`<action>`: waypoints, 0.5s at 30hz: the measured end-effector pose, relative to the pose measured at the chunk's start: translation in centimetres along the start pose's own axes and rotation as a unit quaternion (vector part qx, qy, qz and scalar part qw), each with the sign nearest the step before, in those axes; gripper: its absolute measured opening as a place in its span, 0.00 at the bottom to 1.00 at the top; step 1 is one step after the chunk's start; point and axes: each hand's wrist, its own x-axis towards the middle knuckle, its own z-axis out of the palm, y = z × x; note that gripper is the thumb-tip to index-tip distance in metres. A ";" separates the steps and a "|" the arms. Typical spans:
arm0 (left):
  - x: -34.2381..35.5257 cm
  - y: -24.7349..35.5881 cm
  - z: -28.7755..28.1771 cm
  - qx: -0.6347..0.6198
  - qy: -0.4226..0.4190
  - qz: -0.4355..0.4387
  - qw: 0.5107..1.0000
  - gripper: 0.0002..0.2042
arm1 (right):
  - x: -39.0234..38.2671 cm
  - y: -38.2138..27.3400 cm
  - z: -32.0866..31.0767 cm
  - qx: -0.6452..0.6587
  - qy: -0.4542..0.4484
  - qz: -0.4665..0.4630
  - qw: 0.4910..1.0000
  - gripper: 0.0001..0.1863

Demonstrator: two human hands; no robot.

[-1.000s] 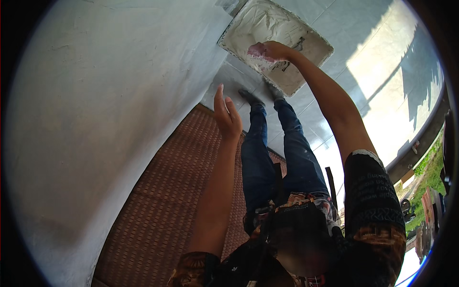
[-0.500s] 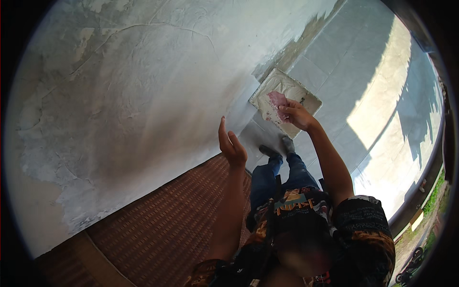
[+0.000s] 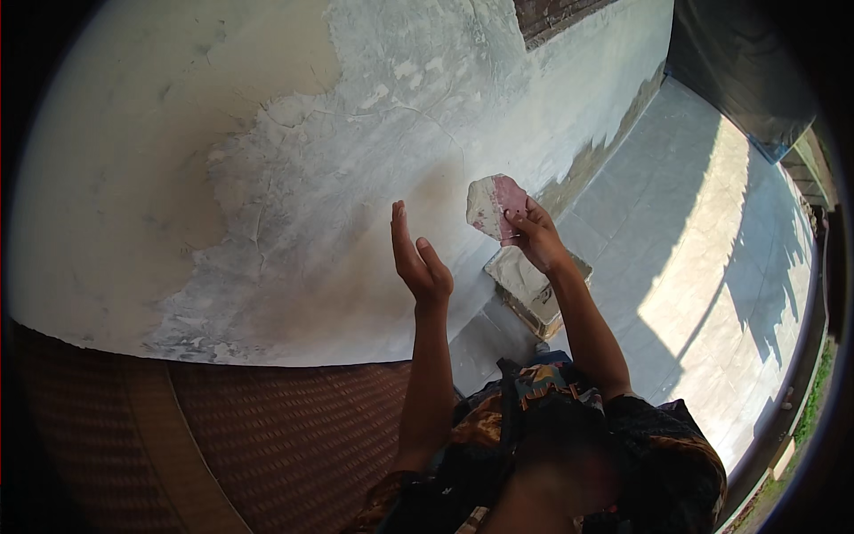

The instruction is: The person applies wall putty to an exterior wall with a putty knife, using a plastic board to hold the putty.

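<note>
My right hand (image 3: 539,238) grips a flat, pink, scraper-like piece (image 3: 509,196) by its right edge. Pale wet putty covers the left part of that piece. Below the hand, a shallow tray (image 3: 536,313) with dirty sides holds more of the pale putty and is partly hidden by my forearm. My left hand (image 3: 422,265) is raised in front of the wall (image 3: 302,214), its fingers stretched out and its thumb apart, with nothing in it. Whether it touches the wall I cannot tell. The wall is patchy, with smooth cream areas and rough grey-white ones.
A brown woven-looking surface (image 3: 285,418) lies along the wall's edge at the lower left. Grey floor tiles (image 3: 614,209) with a sunlit strip extend to the right. A dark sheet (image 3: 743,80) hangs at the upper right, and a brown frame (image 3: 560,20) sits in the wall.
My right hand has lifted the pink piece up from over the tray toward the wall, now turned with more putty showing. The view has shifted along the wall. My left hand stays open.
</note>
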 end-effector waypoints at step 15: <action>8.2 2.5 -3.2 0.053 0.063 0.089 0.993 0.24 | 4.8 -9.4 7.5 -0.032 -0.121 -0.080 0.989 0.22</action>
